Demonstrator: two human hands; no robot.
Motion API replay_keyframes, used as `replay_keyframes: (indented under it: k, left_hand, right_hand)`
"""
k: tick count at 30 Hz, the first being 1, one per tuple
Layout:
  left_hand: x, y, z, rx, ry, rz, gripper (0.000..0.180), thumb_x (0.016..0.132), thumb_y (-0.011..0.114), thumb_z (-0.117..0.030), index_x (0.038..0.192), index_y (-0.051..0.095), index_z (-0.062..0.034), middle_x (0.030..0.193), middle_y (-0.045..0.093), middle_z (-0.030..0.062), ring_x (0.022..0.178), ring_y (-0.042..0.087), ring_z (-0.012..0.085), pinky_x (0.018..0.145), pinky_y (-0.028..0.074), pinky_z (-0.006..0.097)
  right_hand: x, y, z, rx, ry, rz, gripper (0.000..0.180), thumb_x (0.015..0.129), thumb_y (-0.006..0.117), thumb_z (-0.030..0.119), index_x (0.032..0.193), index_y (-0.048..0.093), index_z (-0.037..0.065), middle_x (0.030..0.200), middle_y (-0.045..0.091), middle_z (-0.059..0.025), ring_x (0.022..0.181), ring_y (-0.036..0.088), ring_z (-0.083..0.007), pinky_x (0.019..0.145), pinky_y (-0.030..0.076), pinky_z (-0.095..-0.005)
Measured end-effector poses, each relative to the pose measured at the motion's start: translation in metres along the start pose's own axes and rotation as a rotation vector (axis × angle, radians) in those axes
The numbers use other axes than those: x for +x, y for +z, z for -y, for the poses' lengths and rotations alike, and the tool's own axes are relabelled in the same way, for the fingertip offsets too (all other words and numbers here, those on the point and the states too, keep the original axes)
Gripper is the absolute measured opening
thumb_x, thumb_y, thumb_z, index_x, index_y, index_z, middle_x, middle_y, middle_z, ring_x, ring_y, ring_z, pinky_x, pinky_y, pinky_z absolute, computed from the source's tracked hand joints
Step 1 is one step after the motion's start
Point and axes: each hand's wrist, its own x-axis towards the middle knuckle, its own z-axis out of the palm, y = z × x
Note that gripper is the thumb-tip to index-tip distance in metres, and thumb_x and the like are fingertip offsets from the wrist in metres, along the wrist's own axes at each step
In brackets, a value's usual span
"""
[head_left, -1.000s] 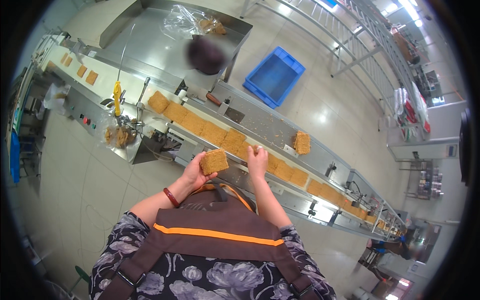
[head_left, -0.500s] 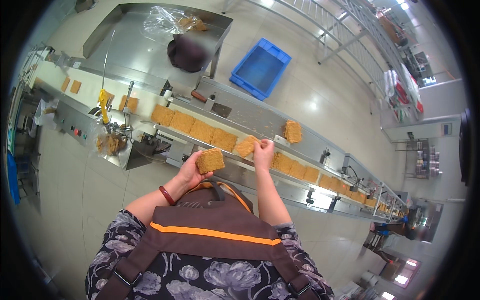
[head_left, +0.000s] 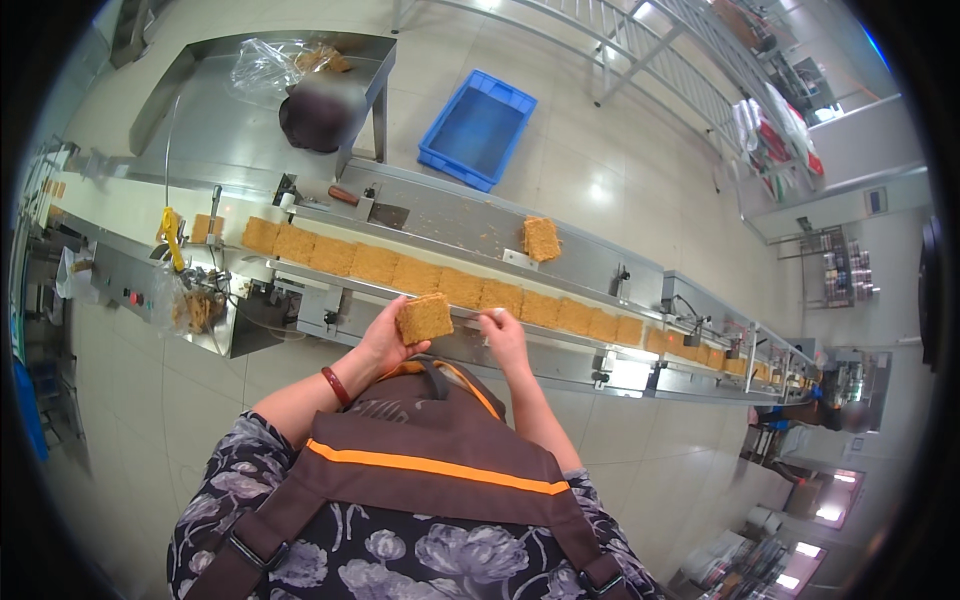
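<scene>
A small stack of square golden-brown crisp cakes point(head_left: 426, 318) rests in my left hand point(head_left: 384, 337), the thumb along its edge and the fingers underneath. My right hand point(head_left: 504, 338) is at the near edge of the conveyor belt, its fingers curled together and no cake visible in them. Just beyond it runs a row of square cakes point(head_left: 415, 274) laid edge to edge on the pale belt point(head_left: 226, 234). Another cake pile point(head_left: 541, 239) lies on the metal ledge point(head_left: 455, 222) across the belt.
A brown-handled tool point(head_left: 345, 195) lies on the far ledge. Beyond stand a blue crate point(head_left: 478, 128) on the floor and a metal table point(head_left: 220, 105) with a plastic bag point(head_left: 268, 66). A person in a dark cap point(head_left: 312, 118) is across the belt. Left, a yellow fitting point(head_left: 172, 238) overhangs the line.
My right hand has let go of a cake, which now lies in the row, and has drawn back toward me. The gap in the row has closed. My left hand still holds its stack.
</scene>
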Motion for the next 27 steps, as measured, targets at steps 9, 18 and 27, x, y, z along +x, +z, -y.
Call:
replay_keyframes:
  k: [9,18,27]
  left_hand:
    - [0.001,0.0,0.008,-0.02,0.019,-0.007,0.047,0.099,0.033,-0.047,0.123,0.052,-0.0108,0.116,0.062,0.0073,0.102,0.061,0.0211,0.074,0.055,0.036]
    - [-0.017,-0.021,0.004,-0.039,0.073,-0.106,0.04,0.099,0.037,-0.044,0.121,0.052,-0.0143,0.113,0.062,0.0064,0.1,0.061,0.0207,0.075,0.054,0.036]
    - [-0.028,-0.048,-0.017,-0.023,0.235,-0.281,0.036,0.1,0.041,-0.036,0.127,0.045,-0.0119,0.115,0.059,0.0109,0.095,0.062,0.0259,0.071,0.055,0.038]
  right_hand:
    - [-0.028,0.03,0.037,0.103,0.052,0.251,0.033,0.091,0.062,0.022,0.113,0.06,-0.002,0.091,0.067,-0.0088,0.077,0.064,-0.012,0.068,0.05,-0.026]
    - [-0.019,0.059,0.033,0.146,0.068,0.408,0.02,0.092,0.062,0.019,0.103,0.063,0.003,0.078,0.06,0.0016,0.067,0.054,-0.0059,0.06,0.042,-0.0209]
    - [-0.016,0.082,0.053,0.197,0.047,0.412,0.016,0.092,0.061,0.02,0.096,0.06,0.004,0.079,0.061,0.0003,0.067,0.057,-0.0078,0.06,0.043,-0.0218]
